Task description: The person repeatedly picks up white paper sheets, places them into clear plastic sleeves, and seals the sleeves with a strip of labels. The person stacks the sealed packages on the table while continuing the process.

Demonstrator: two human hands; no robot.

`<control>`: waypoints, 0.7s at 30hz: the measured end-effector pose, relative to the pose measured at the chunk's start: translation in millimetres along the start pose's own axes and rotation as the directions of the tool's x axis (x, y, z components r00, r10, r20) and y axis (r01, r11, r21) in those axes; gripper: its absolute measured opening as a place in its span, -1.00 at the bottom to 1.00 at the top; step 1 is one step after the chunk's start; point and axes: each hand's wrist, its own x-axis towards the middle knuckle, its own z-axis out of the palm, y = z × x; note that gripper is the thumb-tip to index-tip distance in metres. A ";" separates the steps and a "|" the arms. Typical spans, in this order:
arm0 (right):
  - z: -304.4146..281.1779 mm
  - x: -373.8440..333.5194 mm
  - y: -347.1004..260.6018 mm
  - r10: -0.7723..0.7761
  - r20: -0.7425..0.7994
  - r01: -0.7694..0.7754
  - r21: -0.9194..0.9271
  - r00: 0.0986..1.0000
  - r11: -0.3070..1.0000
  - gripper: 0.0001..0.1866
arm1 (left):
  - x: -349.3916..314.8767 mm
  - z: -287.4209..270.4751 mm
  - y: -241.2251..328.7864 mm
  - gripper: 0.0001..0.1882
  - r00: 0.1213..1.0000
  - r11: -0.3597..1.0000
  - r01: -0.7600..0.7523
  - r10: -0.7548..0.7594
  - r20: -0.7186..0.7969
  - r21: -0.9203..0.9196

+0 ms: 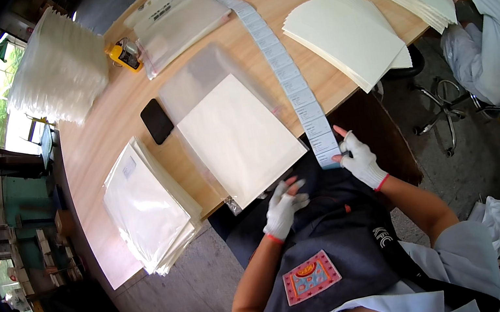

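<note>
My left hand [284,210], in a white fingertip-less glove with a red cuff, is held just off the near edge of a white sheet [241,141]. Its fingers are apart, slightly blurred, with nothing visible in them. A similar glove covers my right hand [360,162], whose index finger and thumb are spread beside the near end of a long strip of printed labels [299,91]. The thumb touches the strip's edge. Partly under the white sheet lies a clear plastic bag [199,72], flat on the wooden table [95,201].
Left of the sheet are a black phone [157,121] and a stack of bagged sheets [149,206]. Farther back lie clear bags [182,25] and a yellow bottle [124,57]. Fanned white sheets [345,34] lie right; a seated person [498,35] works beyond.
</note>
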 end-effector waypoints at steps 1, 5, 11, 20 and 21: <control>-7.6 -6.3 -10.6 -0.080 -0.008 0.080 0.005 0.997 0.997 -0.39 | 7.8 24.5 10.8 -0.42 0.998 0.996 0.056 -0.058 0.034 0.074; -38.7 -15.0 -40.1 -0.472 0.138 0.490 -0.324 0.871 0.809 -0.65 | 53.2 58.3 -2.5 -0.58 0.971 0.972 0.231 -0.227 0.078 -0.045; -51.3 -26.8 -69.0 -0.715 0.062 0.606 -0.584 0.697 0.540 -0.76 | 76.3 92.0 -3.1 -0.83 0.983 0.979 0.179 -0.181 0.012 0.101; -34.5 -5.2 -106.7 -0.599 -0.082 0.602 0.003 0.796 0.799 -0.80 | 41.4 28.4 9.0 -0.79 0.967 0.987 0.160 -0.155 -0.204 0.010; -28.4 1.1 -105.9 -0.566 -0.048 0.568 0.057 0.823 0.821 -0.82 | 28.3 21.1 16.7 -0.79 0.948 0.984 0.099 -0.139 -0.285 -0.151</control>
